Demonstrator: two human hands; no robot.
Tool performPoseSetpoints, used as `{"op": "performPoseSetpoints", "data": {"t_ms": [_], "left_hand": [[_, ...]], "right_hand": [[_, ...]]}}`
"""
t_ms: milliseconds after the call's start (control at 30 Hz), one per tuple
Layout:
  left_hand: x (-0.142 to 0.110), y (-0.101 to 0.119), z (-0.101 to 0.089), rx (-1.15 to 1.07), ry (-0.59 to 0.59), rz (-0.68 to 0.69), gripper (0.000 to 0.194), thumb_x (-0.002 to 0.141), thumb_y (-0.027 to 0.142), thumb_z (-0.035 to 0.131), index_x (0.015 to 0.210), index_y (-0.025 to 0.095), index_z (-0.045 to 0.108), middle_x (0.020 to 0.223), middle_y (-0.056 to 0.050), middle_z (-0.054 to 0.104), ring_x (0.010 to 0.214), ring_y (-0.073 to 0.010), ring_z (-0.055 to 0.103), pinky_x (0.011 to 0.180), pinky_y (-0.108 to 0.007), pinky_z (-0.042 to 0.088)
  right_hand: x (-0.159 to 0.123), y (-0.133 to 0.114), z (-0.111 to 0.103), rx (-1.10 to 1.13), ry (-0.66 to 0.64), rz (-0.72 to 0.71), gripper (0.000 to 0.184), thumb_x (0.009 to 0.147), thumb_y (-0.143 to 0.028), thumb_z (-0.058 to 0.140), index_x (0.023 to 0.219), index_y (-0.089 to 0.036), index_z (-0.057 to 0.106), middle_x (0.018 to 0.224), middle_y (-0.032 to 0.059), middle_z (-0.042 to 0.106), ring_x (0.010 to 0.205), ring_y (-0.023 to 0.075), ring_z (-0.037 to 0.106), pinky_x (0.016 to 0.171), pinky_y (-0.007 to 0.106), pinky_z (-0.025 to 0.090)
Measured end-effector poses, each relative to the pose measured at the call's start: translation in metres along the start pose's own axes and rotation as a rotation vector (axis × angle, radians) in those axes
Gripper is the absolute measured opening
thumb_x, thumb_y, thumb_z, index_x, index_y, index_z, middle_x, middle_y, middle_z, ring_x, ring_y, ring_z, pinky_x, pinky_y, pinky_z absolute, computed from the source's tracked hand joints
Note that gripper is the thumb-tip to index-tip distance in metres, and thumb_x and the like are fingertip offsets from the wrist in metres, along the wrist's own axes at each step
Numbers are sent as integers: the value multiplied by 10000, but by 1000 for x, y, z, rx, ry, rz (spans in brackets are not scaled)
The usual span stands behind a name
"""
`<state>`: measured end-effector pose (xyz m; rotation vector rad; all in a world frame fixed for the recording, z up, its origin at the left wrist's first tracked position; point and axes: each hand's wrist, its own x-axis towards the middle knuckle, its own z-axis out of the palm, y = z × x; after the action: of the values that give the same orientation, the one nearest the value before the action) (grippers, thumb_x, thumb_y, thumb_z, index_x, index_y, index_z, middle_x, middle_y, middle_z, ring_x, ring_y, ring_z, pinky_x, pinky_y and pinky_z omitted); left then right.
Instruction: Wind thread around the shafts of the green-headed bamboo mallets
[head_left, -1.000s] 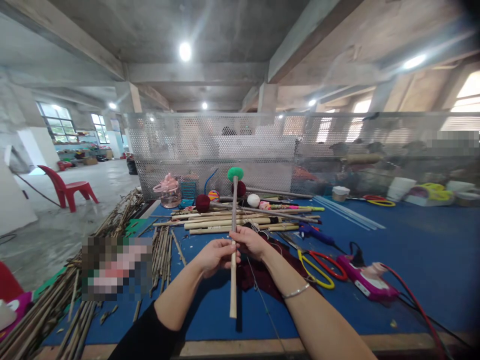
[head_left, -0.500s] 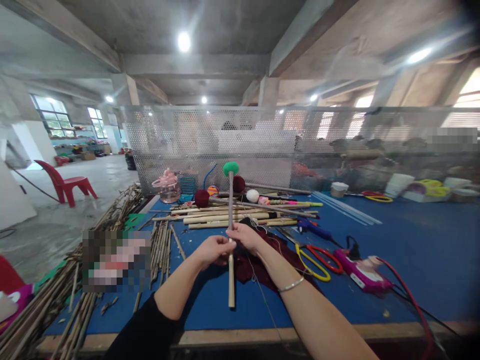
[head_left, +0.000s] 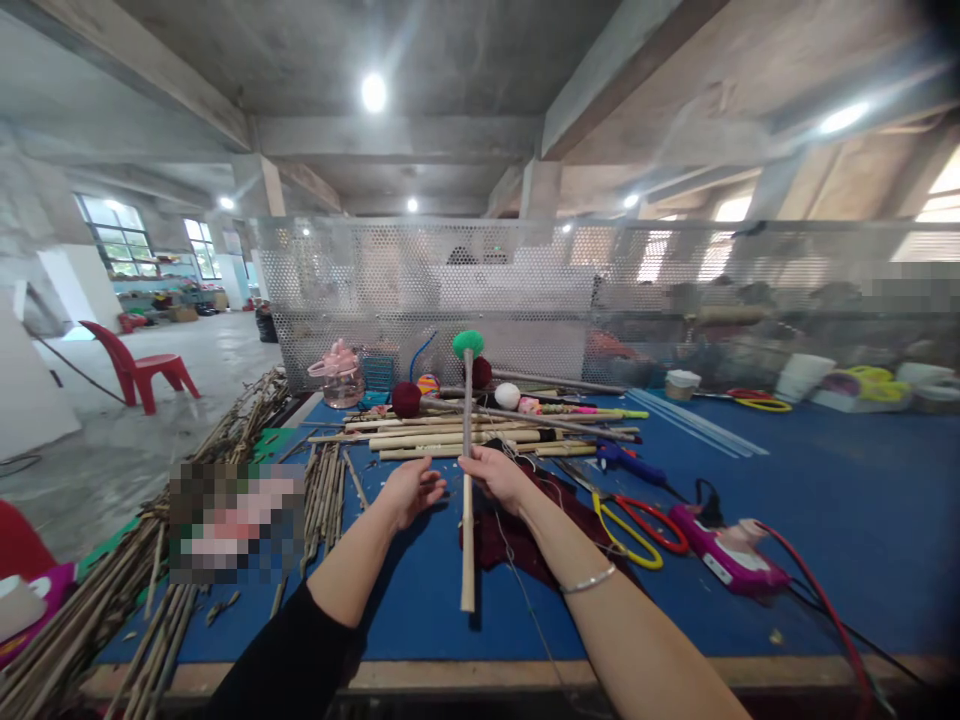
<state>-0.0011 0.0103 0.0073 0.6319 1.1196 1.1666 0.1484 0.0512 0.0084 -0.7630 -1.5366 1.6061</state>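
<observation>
A mallet (head_left: 468, 530) with a round green head (head_left: 468, 345) and a long wooden stick is held upright over the table, its upper shaft greyish and its lower end pale. My right hand (head_left: 495, 476) pinches the shaft about midway. My left hand (head_left: 409, 490) is off the stick, just to its left, fingers apart and holding nothing. Dark red cloth (head_left: 517, 540) lies under and beside my right hand, with loose thread across it. Behind the hands are pale sticks (head_left: 450, 438) and mallets with dark red (head_left: 406, 400) and white (head_left: 507, 396) heads.
Scissors (head_left: 630, 530) with yellow and red handles and a blue glue gun (head_left: 630, 462) lie to the right, near a purple power strip (head_left: 727, 555). Bundled twigs (head_left: 165, 560) line the left edge. A perforated metal screen (head_left: 360, 270) stands behind the blue tabletop (head_left: 825, 480).
My left hand has let go of the stick and moved left, its fingers opening. My right hand keeps its hold on the mallet, which has barely shifted.
</observation>
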Motion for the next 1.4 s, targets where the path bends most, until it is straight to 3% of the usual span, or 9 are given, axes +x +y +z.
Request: {"op": "performPoseSetpoints", "data": {"t_ms": [100, 233, 367, 500, 567, 733, 1033, 1400], "left_hand": [[-7, -9, 4, 294, -223, 82, 380, 649, 475, 617, 797, 138, 524, 617, 16, 517, 494, -82, 521, 467, -198, 408], [-12, -19, 12, 523, -254, 314, 399, 550, 456, 690, 687, 112, 543, 496, 39, 477, 414, -51, 429, 419, -174, 315], [-15, -15, 13, 441, -336, 212, 400, 540, 422, 709, 747, 116, 555, 563, 14, 536, 480, -86, 513, 468, -196, 374], [-22, -9, 14, 294, -419, 110, 402, 585, 396, 697, 853, 126, 567, 743, -44, 596, 578, -99, 571, 492, -182, 398], [-24, -8, 15, 254, -431, 83, 394, 599, 388, 693, 867, 129, 566, 782, -60, 602, 590, -99, 577, 490, -175, 400], [-26, -8, 17, 278, -426, 49, 368, 597, 407, 688, 782, 123, 544, 746, -60, 596, 583, -105, 575, 539, -217, 436], [-20, -9, 12, 428, -358, 191, 381, 572, 460, 666, 680, 128, 512, 537, 45, 429, 504, -81, 495, 518, -219, 399], [-17, -14, 10, 462, -327, 220, 394, 573, 456, 671, 721, 133, 499, 575, 19, 490, 503, -81, 510, 479, -195, 390]], "right_hand": [[1, 5, 0, -9, 16, -16, 367, 566, -436, 691, 679, -136, 512, 567, -20, 533, 518, 94, 461, 517, 226, 333], [2, 7, -1, -34, 57, 8, 376, 557, -434, 698, 671, -134, 501, 560, -27, 530, 506, 91, 467, 536, 233, 348], [-2, 1, 0, -12, 30, -4, 364, 563, -401, 707, 691, -143, 483, 552, -38, 522, 485, 76, 461, 494, 208, 336], [-7, -5, 0, 63, -50, 54, 328, 668, -433, 618, 715, -169, 430, 468, -65, 467, 343, 41, 338, 362, 175, 195], [-8, -7, 0, 76, -60, 42, 320, 678, -426, 612, 715, -169, 425, 458, -71, 450, 332, 33, 317, 352, 170, 169], [-7, -7, 2, 22, -51, 0, 340, 622, -389, 671, 712, -153, 443, 508, -54, 501, 404, 46, 411, 402, 172, 271], [-5, -5, 4, -71, -69, -39, 359, 603, -425, 667, 688, -140, 465, 551, -38, 531, 462, 64, 447, 481, 207, 328], [-5, -2, 7, -68, -39, -34, 356, 594, -432, 671, 665, -141, 477, 555, -35, 524, 485, 72, 444, 494, 212, 325]]}}
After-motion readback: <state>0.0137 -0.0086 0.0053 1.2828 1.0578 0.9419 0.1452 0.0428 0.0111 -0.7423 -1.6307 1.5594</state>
